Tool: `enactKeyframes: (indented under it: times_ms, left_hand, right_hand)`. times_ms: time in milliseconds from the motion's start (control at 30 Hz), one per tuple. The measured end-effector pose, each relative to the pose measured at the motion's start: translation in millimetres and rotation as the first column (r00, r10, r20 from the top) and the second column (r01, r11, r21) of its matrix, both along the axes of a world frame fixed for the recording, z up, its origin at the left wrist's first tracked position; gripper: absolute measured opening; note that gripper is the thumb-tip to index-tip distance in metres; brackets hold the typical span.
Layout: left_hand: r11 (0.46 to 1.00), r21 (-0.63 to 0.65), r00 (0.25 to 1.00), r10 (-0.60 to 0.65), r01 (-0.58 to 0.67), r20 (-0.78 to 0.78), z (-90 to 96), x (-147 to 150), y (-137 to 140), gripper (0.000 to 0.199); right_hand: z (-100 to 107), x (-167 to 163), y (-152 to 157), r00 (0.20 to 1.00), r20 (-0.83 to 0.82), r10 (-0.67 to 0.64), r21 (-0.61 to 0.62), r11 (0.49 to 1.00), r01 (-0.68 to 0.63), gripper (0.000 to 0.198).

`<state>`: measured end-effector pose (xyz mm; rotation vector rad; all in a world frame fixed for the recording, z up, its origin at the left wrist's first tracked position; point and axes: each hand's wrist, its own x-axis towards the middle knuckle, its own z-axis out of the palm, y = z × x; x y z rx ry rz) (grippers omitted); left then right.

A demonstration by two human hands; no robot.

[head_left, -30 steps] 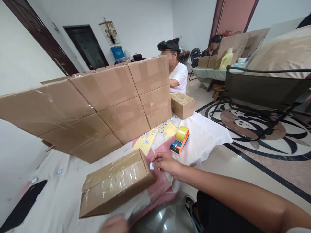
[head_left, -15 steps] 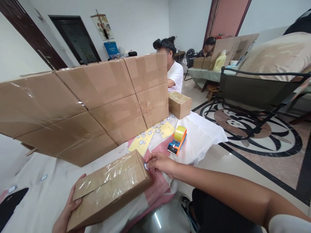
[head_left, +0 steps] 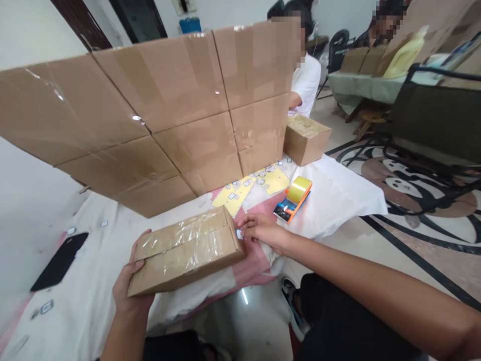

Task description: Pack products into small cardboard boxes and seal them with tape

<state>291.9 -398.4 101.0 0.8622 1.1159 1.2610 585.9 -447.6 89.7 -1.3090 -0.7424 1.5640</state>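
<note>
A taped cardboard box (head_left: 188,250) lies at a slant over the near edge of the cloth-covered table, its upper face covered with shiny clear tape. My left hand (head_left: 131,276) grips its left end, thumb on the top and fingers along the far side. At the opposite end my right hand (head_left: 261,231) has its fingers pinched together close to the box's end face. A small whitish-blue spot shows by those fingertips; I cannot tell whether it is held or part of the cloth's print. Just beyond this hand rests a tape dispenser (head_left: 295,198) with a yellowish roll.
A wall of stacked cardboard boxes (head_left: 180,100) stands along the table's far side. Another box (head_left: 306,140) sits at its right end, near a person in a white shirt (head_left: 308,82). A black flat object (head_left: 60,263) lies left. A dark chair (head_left: 439,115) stands right.
The camera view has tilted down and shifted left, so the scene sits further right and the box stack higher. Both hands keep about the same places on the box.
</note>
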Motion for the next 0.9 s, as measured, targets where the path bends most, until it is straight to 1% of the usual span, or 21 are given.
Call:
enactKeyframes:
  times_ms: [133, 233, 333, 467, 633, 800, 900]
  left_hand:
    - [0.997, 0.083, 0.999, -0.013, 0.011, 0.033, -4.3, -2.3, -0.1, 0.060]
    - [0.993, 0.113, 0.999, -0.034, 0.030, 0.032, -5.3, -3.3, -0.4, 0.058]
    - [0.994, 0.101, 0.999, -0.039, 0.035, 0.036, -2.9, -2.3, -1.5, 0.057]
    - [0.995, 0.093, 0.999, -0.031, 0.029, 0.020, -2.4, -0.8, -1.0, 0.059]
    - [0.996, 0.073, 0.997, 0.053, -0.058, 0.062, -12.9, -6.9, 7.2, 0.060]
    - [0.996, 0.063, 0.996, 0.059, -0.063, 0.065, -16.4, -10.1, 10.1, 0.055]
    - [0.995, 0.080, 0.997, 0.049, -0.054, 0.061, -15.8, -9.1, 9.1, 0.054]
  right_hand:
    - [0.6, 0.7, 0.5, 0.999, 0.014, 0.029, -0.035, 0.999, -0.029, 0.020]
    - [2.7, 0.9, -1.6, 0.998, 0.015, 0.053, -0.045, 0.998, -0.052, 0.020]
    - [4.9, 1.8, -3.0, 0.998, 0.001, 0.059, -0.010, 0.998, -0.059, 0.019]
    - [6.9, 3.0, -0.8, 0.999, -0.019, 0.037, 0.016, 0.999, -0.036, 0.017]
    - [5.3, 1.0, 5.4, 0.999, 0.010, 0.039, 0.071, 0.997, -0.040, 0.015]
    - [-1.8, -2.6, 9.6, 0.995, 0.075, 0.062, 0.107, 0.992, -0.070, 0.012]
    - [-10.8, 0.8, 11.9, 0.988, 0.115, 0.102, 0.154, 0.981, -0.120, 0.022]
